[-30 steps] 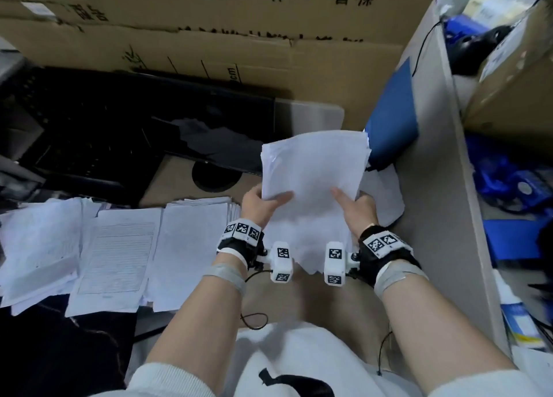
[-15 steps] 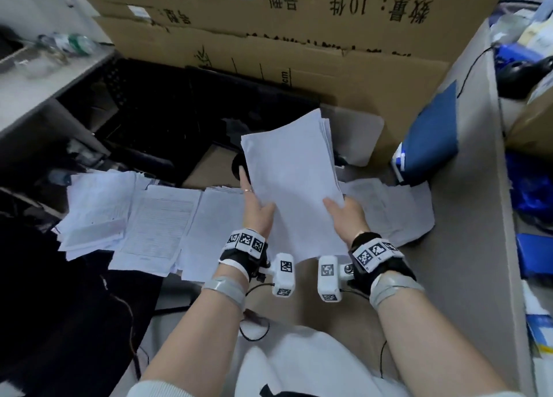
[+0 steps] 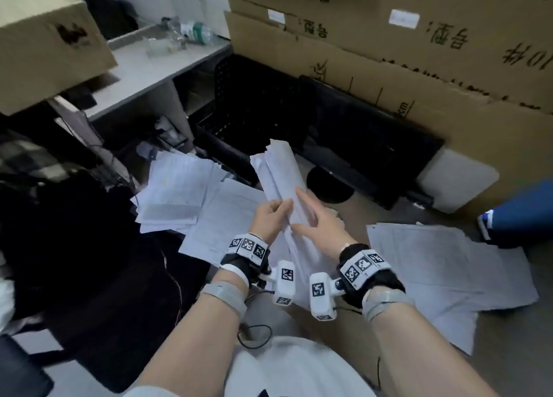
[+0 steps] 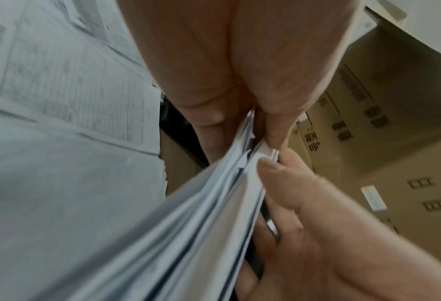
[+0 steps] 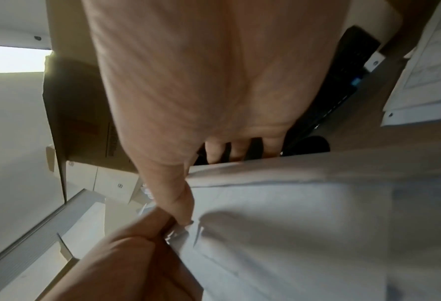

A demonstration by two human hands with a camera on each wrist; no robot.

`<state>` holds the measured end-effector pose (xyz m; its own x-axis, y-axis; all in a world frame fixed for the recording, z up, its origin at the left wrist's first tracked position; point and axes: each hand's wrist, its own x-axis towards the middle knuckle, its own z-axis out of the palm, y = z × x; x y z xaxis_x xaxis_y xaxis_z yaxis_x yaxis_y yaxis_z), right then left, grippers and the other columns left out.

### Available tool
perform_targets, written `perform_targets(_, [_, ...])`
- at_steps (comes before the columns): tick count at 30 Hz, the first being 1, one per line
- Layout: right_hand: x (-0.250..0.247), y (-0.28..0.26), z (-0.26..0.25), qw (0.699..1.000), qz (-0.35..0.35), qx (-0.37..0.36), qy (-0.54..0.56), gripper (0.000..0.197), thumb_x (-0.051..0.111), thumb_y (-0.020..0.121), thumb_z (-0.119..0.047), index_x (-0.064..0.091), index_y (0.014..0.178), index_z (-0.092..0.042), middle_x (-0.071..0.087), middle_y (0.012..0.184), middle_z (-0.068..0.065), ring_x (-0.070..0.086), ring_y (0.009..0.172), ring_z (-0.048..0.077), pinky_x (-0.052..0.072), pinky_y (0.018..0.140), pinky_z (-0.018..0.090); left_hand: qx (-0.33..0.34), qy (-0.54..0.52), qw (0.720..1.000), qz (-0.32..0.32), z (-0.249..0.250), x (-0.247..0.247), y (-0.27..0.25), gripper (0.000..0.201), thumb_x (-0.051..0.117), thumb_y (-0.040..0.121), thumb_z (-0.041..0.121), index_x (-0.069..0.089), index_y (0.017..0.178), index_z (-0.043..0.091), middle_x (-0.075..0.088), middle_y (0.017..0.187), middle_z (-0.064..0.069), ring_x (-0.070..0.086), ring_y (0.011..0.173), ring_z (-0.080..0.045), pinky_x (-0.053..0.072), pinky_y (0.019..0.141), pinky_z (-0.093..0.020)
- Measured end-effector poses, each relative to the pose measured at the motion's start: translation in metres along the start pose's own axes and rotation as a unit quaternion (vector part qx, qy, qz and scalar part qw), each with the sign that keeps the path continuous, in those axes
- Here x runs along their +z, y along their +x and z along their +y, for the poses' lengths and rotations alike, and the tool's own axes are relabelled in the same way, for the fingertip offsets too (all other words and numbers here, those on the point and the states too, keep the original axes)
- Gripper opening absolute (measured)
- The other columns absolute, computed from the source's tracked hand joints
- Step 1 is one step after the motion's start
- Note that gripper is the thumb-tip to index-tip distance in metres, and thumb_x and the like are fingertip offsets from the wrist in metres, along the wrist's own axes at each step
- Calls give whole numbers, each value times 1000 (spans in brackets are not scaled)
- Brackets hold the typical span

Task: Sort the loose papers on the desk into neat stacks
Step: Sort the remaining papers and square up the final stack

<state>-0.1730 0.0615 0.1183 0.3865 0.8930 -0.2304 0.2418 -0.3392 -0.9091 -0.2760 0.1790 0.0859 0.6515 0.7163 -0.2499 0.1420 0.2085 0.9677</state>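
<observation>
Both hands hold one bundle of white papers (image 3: 279,175) above the desk, tilted up and left and seen nearly edge-on. My left hand (image 3: 273,215) pinches its lower left side. My right hand (image 3: 314,217) holds the other side, with the thumb on the front and the fingers behind. In the left wrist view the sheets' edges (image 4: 201,213) fan out between my left hand (image 4: 255,130) and the right thumb (image 4: 278,177). The right wrist view shows my right hand (image 5: 188,183) on the sheet's face (image 5: 317,224). Loose paper piles lie on the desk at left (image 3: 176,187), centre-left (image 3: 227,214) and right (image 3: 443,262).
A black monitor (image 3: 359,145) and stacked cardboard boxes (image 3: 389,52) stand behind the papers. At the back left there is a black mesh tray (image 3: 254,103). A blue folder (image 3: 520,211) leans at the far right. Dark clutter fills the left side (image 3: 74,232).
The bundle has swung from the right side toward the left piles and turned from flat-on to nearly edge-on. Both hands moved closer together. The head view has panned left.
</observation>
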Motion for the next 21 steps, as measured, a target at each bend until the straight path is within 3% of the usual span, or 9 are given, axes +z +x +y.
perform_targets(3, [36, 25, -12, 999, 46, -2, 12, 92, 76, 82, -23, 21, 152, -47, 28, 155, -25, 33, 140, 2, 33, 114, 29, -17, -26, 1000, -4, 1, -47, 11, 31, 58, 100, 24, 62, 74, 7, 63, 75, -12, 57, 70, -22, 46, 68, -37])
perform_targets(5, [54, 38, -19, 997, 77, 6, 16, 91, 77, 79, -20, 26, 151, -43, 38, 147, -26, 40, 133, -2, 38, 107, 26, -31, -62, 998, -8, 4, -69, 14, 27, 55, 102, 20, 69, 85, 4, 70, 87, -13, 64, 81, -23, 53, 78, -37])
perform_targets(7, [67, 48, -19, 995, 99, 5, 13, 77, 74, 83, -24, 35, 147, -43, 45, 145, -23, 43, 132, -1, 41, 108, 31, -26, -66, 997, -10, 6, -85, 16, 22, 58, 100, 17, 70, 92, 0, 72, 91, -11, 67, 82, -21, 55, 81, -35])
perform_targets(10, [80, 57, -19, 995, 100, -13, 29, 40, 58, 94, -33, 55, 132, -44, 60, 130, -21, 55, 122, 4, 47, 104, 39, -34, -8, 999, 2, 2, -100, 20, 17, 77, 86, 17, 71, 95, 3, 75, 91, -10, 70, 81, -20, 59, 79, -37])
perform_targets(12, [85, 60, -20, 992, 125, -19, 19, 23, 49, 100, -31, 66, 115, -36, 69, 110, -16, 62, 106, 7, 49, 95, 33, -40, 19, 999, 22, -7, -107, 24, 20, 79, 83, 21, 72, 91, 3, 75, 91, -13, 70, 82, -24, 59, 80, -43])
perform_targets(15, [80, 60, -9, 973, 227, 16, 39, 30, 48, 100, -30, 66, 88, -10, 61, 79, -6, 52, 76, 11, 43, 76, 33, -49, 16, 994, 95, -15, -113, 29, 43, 77, 69, 49, 66, 75, 8, 70, 77, -10, 66, 72, -21, 57, 71, -47])
perform_targets(17, [65, 56, 4, 956, 283, 66, 48, 31, 52, 96, -32, 64, 82, -7, 61, 74, -2, 51, 74, 15, 42, 72, 31, -41, 27, 992, 118, -21, -117, 34, 58, 72, 60, 64, 58, 71, 9, 58, 69, -9, 54, 66, -17, 50, 62, -40])
perform_targets(21, [42, 51, 24, 960, 248, 118, 46, 25, 60, 90, -33, 70, 79, -12, 61, 67, -1, 50, 69, 18, 42, 71, 33, -36, -7, 992, 121, -14, -113, 24, 60, 75, 60, 63, 59, 78, 8, 59, 72, -9, 54, 68, -16, 46, 64, -35])
